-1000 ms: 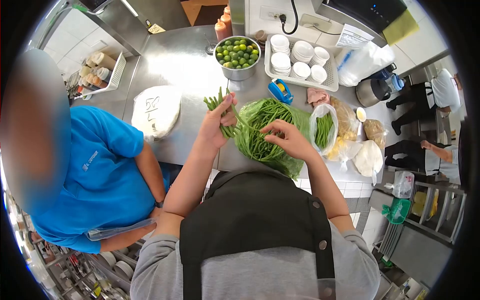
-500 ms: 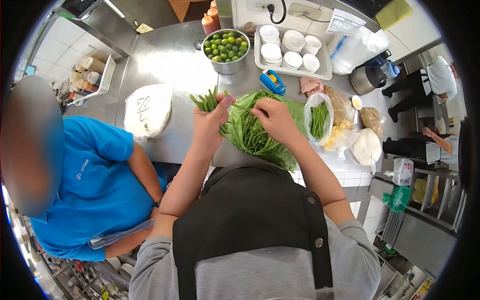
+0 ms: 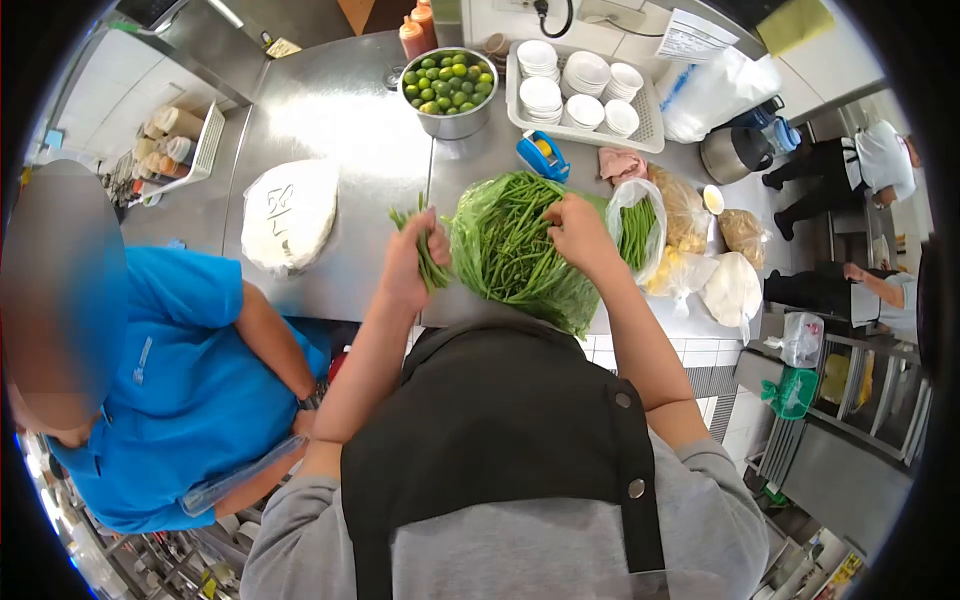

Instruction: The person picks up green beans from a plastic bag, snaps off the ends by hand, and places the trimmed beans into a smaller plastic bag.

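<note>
My left hand (image 3: pixel 412 262) is closed around a small bunch of green beans (image 3: pixel 434 268), whose ends stick out above and below the fist. To its right, an open green plastic bag (image 3: pixel 470 226) lies on the steel counter with a large heap of loose green beans (image 3: pixel 515 240) in it. At the heap's right side is my right hand (image 3: pixel 580 234), its fingers bent together and the tips touching the beans. Whatever those fingertips pinch is too small to make out. A clear bag (image 3: pixel 655 200) with more green beans (image 3: pixel 635 232) stands just beyond that hand.
Behind the beans are a steel bowl of limes (image 3: pixel 448 122), a blue tape dispenser (image 3: pixel 543 156) and a white basket (image 3: pixel 650 135) of stacked small dishes. A marked white bag (image 3: pixel 290 215) lies left. Several food bags (image 3: pixel 683 212) sit right. A person in blue (image 3: pixel 180 370) stands close at left.
My right hand has moved away from my left hand, rightward onto the bean heap. My left hand has lowered slightly and turned with its bunch. The person in blue has shifted a little left.
</note>
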The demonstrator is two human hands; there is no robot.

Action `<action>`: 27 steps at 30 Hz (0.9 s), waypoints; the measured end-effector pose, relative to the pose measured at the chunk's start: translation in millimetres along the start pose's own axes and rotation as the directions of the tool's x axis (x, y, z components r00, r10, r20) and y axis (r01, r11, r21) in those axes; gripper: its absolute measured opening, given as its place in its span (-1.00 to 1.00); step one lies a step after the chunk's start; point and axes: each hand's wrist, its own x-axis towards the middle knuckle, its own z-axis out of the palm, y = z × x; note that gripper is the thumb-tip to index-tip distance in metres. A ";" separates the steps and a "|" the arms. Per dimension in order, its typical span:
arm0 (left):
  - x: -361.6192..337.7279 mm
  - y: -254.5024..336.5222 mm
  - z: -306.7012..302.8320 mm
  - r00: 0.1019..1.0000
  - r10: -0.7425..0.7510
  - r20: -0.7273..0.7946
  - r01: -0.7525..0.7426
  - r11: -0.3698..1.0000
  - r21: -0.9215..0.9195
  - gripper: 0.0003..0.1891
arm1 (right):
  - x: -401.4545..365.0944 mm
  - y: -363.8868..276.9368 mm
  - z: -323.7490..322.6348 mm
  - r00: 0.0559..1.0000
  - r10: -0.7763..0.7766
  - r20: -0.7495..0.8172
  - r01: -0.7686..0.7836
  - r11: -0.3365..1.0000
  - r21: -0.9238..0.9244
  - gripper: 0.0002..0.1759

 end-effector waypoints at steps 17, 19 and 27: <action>22.9 -35.8 50.8 0.970 0.238 -0.045 -0.117 0.623 0.774 -0.73 | 47.2 1.9 -25.9 0.906 -0.420 0.062 0.413 0.905 0.101 -0.93; 33.9 -47.3 59.3 0.957 0.289 0.006 -0.156 0.499 0.853 -0.77 | 37.5 -8.4 -35.9 0.861 -0.509 0.006 0.503 0.853 0.139 -0.90; 53.0 -77.6 78.0 0.814 0.515 0.269 -0.482 0.339 0.808 -0.86 | 17.4 -10.6 -66.1 0.894 -0.421 -0.151 0.446 0.867 0.224 -0.85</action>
